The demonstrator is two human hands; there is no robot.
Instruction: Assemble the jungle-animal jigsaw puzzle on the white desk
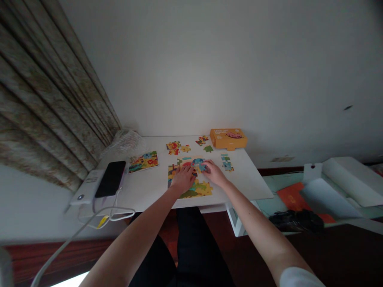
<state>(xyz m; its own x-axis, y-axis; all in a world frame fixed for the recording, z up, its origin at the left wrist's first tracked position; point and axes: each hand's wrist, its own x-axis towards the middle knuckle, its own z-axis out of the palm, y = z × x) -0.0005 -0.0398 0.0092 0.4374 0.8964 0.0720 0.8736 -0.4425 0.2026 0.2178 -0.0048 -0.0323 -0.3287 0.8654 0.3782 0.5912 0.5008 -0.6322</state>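
Observation:
A partly joined jigsaw puzzle (196, 190) with yellow, green and blue areas lies near the table's front edge. My left hand (183, 178) rests flat on it, fingers stretched out and holding nothing. At the puzzle's upper right, my right hand (212, 170) pinches a blue puzzle piece (202, 166) against the joined part; whether it is seated there I cannot tell. Just right of that hand lies a small group of blue and green pieces (227, 164). Further back are orange-red pieces (174, 147), another red cluster (202, 140) and a green piece (208, 148).
An orange puzzle box (229, 139) stands at the back right. On the left are a picture card (143, 161), a black phone (110, 179) with white cables (119, 209), and clear plastic wrap (128, 141). A glass shelf with an opened white box (329, 195) is at right.

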